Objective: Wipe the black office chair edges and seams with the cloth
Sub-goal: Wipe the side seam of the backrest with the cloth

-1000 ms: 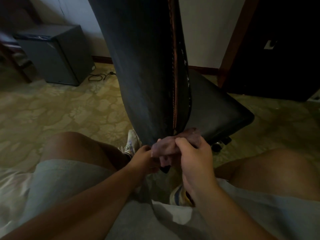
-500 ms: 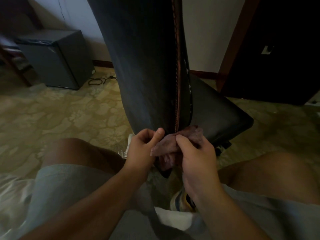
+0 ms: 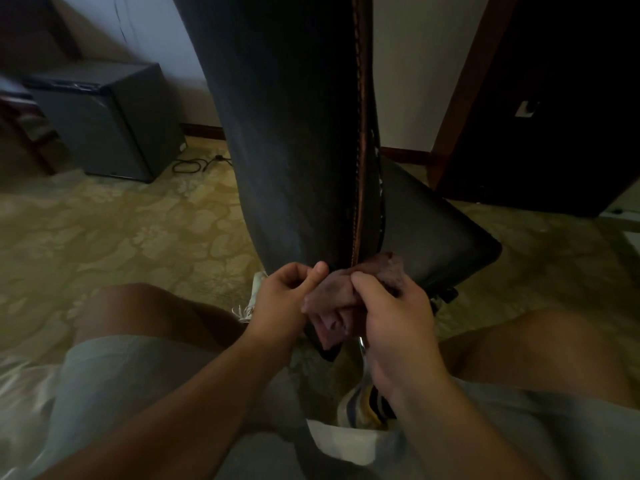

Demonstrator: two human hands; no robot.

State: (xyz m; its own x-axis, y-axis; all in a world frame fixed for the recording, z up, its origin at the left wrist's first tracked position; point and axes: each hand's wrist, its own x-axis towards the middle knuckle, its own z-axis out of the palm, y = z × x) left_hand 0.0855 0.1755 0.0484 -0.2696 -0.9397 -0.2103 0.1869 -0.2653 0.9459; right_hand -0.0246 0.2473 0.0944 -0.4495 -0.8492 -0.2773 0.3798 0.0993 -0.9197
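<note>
The black office chair stands edge-on before me, its backrest [image 3: 294, 150] upright with a brown stitched seam [image 3: 358, 168] down its side edge and the seat [image 3: 436, 230] to the right. My right hand [image 3: 391, 320] grips a bunched purple cloth [image 3: 332, 296] against the bottom of that seam. My left hand [image 3: 287, 296] is curled at the cloth's left end, thumb up against the backrest's lower edge. It seems to pinch the cloth there, though the grip is partly hidden.
My bare knees and grey shorts [image 3: 114, 375] frame the chair. A dark small fridge [image 3: 104, 123] with a cable [image 3: 194, 164] stands at the back left. A dark wooden cabinet [image 3: 540, 98] is at the right. Patterned carpet [image 3: 121, 237] covers the floor.
My left hand has risen from under the cloth to the backrest's lower edge, thumb now pointing up. My right hand and the cloth have stayed at the seam's bottom.
</note>
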